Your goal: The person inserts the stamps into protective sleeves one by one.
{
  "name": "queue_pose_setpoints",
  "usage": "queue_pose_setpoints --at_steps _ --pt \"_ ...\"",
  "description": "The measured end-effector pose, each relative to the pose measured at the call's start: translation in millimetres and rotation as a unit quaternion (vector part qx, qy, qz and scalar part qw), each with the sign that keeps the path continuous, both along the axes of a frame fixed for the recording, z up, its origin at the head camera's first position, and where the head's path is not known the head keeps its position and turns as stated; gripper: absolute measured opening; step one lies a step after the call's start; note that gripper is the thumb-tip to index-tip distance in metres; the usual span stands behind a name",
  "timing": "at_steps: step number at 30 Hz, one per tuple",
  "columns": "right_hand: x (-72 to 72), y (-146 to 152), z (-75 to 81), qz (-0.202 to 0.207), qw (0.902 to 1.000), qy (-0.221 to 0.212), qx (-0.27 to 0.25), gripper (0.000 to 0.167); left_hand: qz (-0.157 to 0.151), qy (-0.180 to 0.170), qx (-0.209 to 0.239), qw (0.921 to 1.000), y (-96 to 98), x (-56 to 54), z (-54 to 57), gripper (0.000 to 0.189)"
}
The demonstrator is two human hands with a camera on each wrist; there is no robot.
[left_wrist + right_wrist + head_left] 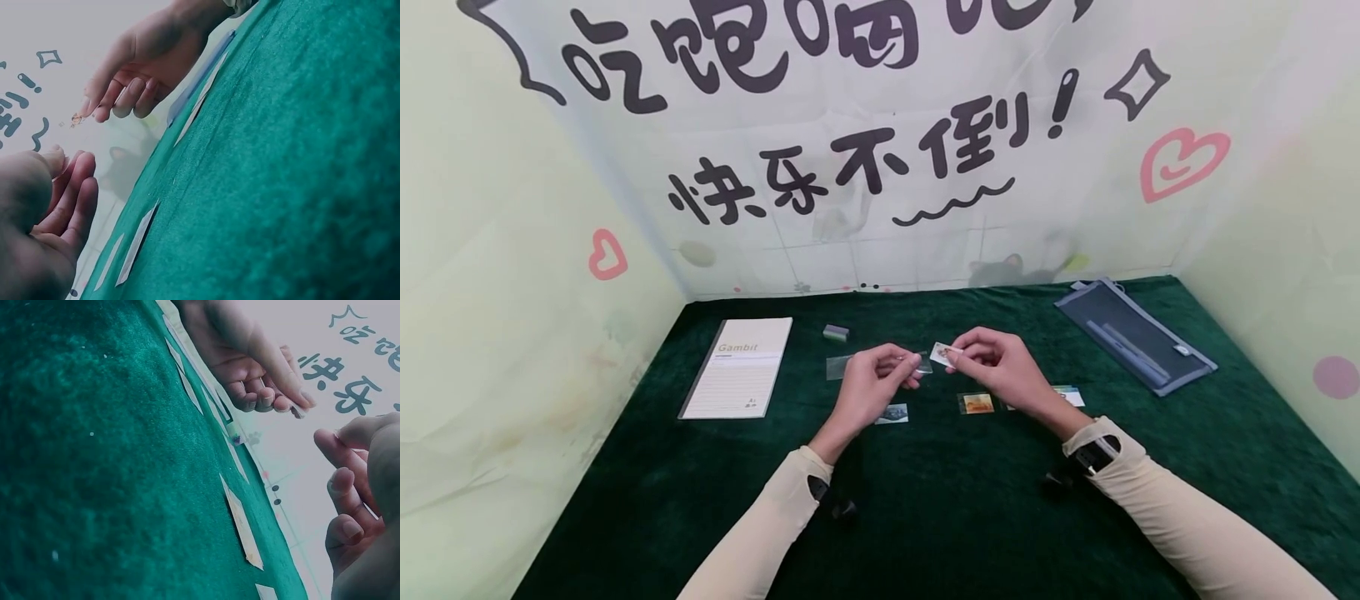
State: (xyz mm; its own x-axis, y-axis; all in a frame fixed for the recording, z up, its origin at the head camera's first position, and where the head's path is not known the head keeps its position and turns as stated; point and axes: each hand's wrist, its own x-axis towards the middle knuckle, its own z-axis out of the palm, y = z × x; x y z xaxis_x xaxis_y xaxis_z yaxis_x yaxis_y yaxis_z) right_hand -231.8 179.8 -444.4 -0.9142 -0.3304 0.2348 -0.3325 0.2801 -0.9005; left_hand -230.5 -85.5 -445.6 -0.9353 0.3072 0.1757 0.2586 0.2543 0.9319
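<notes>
In the head view, the right hand (1006,365) pinches a small picture card (941,354) between thumb and fingers, at its near-right end, above the dark green cloth (947,517). The left hand (878,381), just beside it, has thumb and forefinger pressed together. A clear strip (838,367) shows behind that hand; whether it is held is unclear. The card looks very light, thin and mildly springy, probably smooth and easy to crease, so an edge or corner is the best hold, leaving the picture uncovered.

The left wrist view shows the card raised off the cloth at the right hand's fingertips, apart from the left hand.

In the right wrist view, the left hand pinches a thin piece (299,412), seen edge-on, its kind unclear; the card is hard to make out.
</notes>
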Motion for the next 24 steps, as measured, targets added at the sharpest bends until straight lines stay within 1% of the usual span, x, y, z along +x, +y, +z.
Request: queue_pose_setpoints --at_steps 6,12,19,21,24 --pt "1.1 0.2 1.1 0.021 0.9995 -0.021 -0.004 0.021 -0.007 -0.007 0.006 0.9999 -0.1 0.5 0.7 0.024" --pt "1.6 -0.5 0.8 0.024 0.9994 -0.025 -0.003 0.022 -0.009 -0.012 0.019 0.9997 -1.2 -0.2 0.1 0.022" --pt "2.3 -1.6 0.0 0.047 0.9983 -0.033 -0.009 0.021 -0.02 -0.02 0.04 0.9988 -1.7 -0.5 -0.5 0.021" --pt "2.4 -1.8 -0.3 0.045 0.9985 -0.031 -0.007 0.021 -0.025 -0.019 0.041 0.9986 -2.0 -0.7 -0.7 0.021" --pt "1.8 -1.6 -1.0 0.03 0.9993 -0.023 -0.004 0.022 -0.029 -0.019 0.043 0.9985 -2.8 -1.1 -1.3 0.022"
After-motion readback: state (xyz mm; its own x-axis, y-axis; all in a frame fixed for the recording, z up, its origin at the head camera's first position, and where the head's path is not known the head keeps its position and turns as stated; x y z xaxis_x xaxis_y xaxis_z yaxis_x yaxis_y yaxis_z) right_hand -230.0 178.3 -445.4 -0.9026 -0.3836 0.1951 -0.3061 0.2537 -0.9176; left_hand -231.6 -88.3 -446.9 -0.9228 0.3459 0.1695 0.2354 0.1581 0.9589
